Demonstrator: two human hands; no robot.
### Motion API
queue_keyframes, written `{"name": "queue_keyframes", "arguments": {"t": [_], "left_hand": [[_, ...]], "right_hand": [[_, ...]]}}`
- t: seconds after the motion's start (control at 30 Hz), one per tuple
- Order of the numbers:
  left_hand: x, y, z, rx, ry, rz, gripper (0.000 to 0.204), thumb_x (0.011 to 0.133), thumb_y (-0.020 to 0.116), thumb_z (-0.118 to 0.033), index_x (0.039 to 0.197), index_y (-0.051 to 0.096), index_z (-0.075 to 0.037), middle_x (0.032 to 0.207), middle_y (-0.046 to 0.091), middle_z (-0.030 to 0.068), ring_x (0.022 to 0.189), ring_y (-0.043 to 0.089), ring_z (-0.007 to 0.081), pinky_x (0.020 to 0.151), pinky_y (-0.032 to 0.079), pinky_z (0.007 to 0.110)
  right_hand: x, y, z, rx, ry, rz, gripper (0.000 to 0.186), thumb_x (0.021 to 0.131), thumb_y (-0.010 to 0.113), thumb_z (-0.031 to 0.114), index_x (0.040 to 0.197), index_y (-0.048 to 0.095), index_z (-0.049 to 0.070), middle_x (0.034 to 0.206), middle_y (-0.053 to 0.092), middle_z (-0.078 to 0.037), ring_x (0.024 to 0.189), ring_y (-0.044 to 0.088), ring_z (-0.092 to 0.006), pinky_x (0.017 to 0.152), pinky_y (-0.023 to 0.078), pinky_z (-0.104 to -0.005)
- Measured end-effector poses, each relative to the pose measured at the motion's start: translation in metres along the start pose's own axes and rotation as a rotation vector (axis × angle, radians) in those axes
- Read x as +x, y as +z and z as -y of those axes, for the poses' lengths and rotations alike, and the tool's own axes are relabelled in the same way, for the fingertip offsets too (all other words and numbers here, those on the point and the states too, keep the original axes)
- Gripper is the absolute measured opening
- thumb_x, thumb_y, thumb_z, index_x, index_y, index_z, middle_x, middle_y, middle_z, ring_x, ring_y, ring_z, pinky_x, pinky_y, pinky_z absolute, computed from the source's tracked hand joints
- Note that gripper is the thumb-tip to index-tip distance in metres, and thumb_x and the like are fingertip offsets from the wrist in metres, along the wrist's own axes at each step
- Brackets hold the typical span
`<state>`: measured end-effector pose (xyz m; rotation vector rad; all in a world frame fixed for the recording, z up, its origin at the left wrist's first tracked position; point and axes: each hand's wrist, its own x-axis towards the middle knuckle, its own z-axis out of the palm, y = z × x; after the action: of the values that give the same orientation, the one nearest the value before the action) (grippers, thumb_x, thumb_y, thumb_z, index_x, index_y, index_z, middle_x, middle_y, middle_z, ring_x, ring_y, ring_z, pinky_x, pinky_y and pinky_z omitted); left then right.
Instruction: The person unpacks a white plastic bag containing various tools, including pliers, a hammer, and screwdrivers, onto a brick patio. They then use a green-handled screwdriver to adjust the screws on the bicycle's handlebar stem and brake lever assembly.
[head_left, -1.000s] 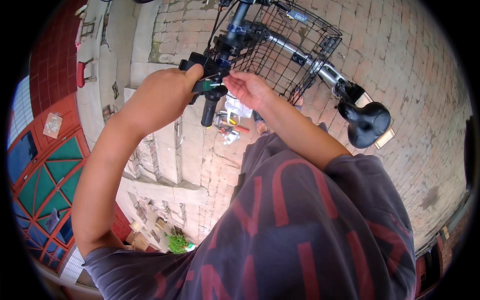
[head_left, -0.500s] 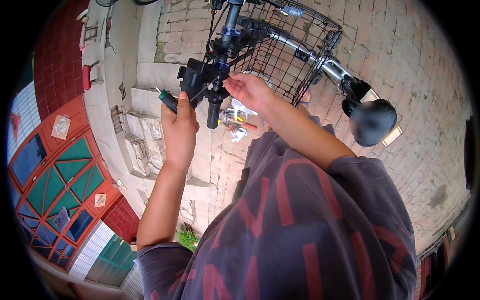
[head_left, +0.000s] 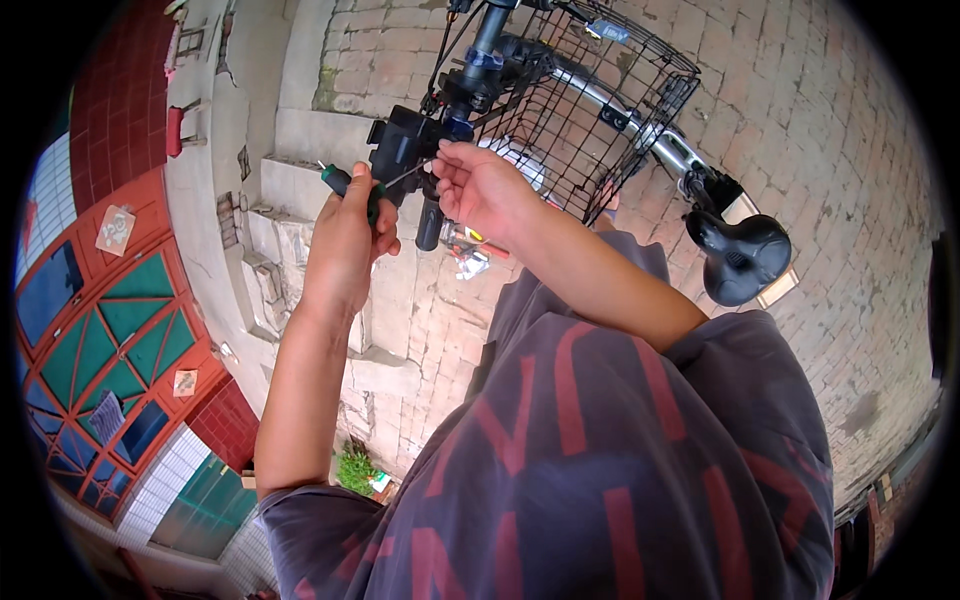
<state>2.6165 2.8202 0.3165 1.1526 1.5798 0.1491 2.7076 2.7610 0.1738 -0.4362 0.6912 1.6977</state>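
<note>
Screwdriver (head_left: 345, 183) with its green-and-black handle sits closed in our left hand (head_left: 345, 240), just left of the black box (head_left: 400, 150) clamped on the bicycle's handlebar; its thin shaft runs right and slightly up toward our right hand (head_left: 480, 185), whose fingers pinch narrowly at the tip — what they hold we cannot tell. The wire basket (head_left: 600, 110) crowds the right side — open room lies left, over the paved ground (head_left: 850, 200).

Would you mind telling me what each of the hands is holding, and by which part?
Left hand grips a screwdriver by its green-black handle; right hand pinches its metal shaft.
</note>
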Motion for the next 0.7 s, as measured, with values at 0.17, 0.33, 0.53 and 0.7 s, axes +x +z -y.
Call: {"name": "queue_keyframes", "arguments": {"t": [0.17,0.33,0.53,0.7], "left_hand": [[0.000,-0.007,0.000,0.102,0.041,0.079,0.048,0.102,0.039,-0.044,0.072,0.048,-0.008,0.056,0.041,-0.0002,0.047,0.035,0.0110,0.052,0.037,0.028],[-0.014,-0.022,-0.015,0.927,0.236,-0.067,0.051,0.096,0.048,-0.050,0.078,0.053,-0.003,0.058,0.050,0.0044,0.050,0.048,0.0161,0.056,0.043,0.030],[-0.025,-0.031,-0.025,1.648,1.332,-0.207,0.056,0.073,0.074,-0.041,0.109,0.058,-0.001,0.120,0.056,0.0154,0.113,0.052,0.0282,0.096,0.040,0.042],[0.021,-0.044,-0.025,1.711,1.351,0.254,0.037,0.076,0.073,-0.024,0.100,0.056,0.000,0.099,0.058,0.0124,0.098,0.054,0.0307,0.091,0.042,0.041]], "right_hand": [[0.000,0.000,-0.012,0.050,0.062,0.016,0.007,0.089,0.063,0.010,0.089,0.061,0.004,0.078,0.062,-0.004,0.065,0.056,-0.0105,0.058,0.049,-0.0223],[0.005,0.007,-0.009,0.121,0.010,-0.050,0.004,0.087,0.063,0.005,0.087,0.060,0.002,0.081,0.063,-0.006,0.064,0.056,-0.0123,0.060,0.051,-0.0241],[0.007,0.006,-0.011,0.106,-0.004,-0.054,0.003,0.087,0.061,0.004,0.089,0.061,0.002,0.084,0.063,-0.007,0.072,0.057,-0.0129,0.069,0.052,-0.0256],[0.009,0.002,-0.015,0.080,-0.030,-0.057,0.006,0.089,0.062,0.008,0.091,0.061,0.002,0.086,0.064,-0.006,0.075,0.058,-0.0136,0.076,0.051,-0.0286]]}}
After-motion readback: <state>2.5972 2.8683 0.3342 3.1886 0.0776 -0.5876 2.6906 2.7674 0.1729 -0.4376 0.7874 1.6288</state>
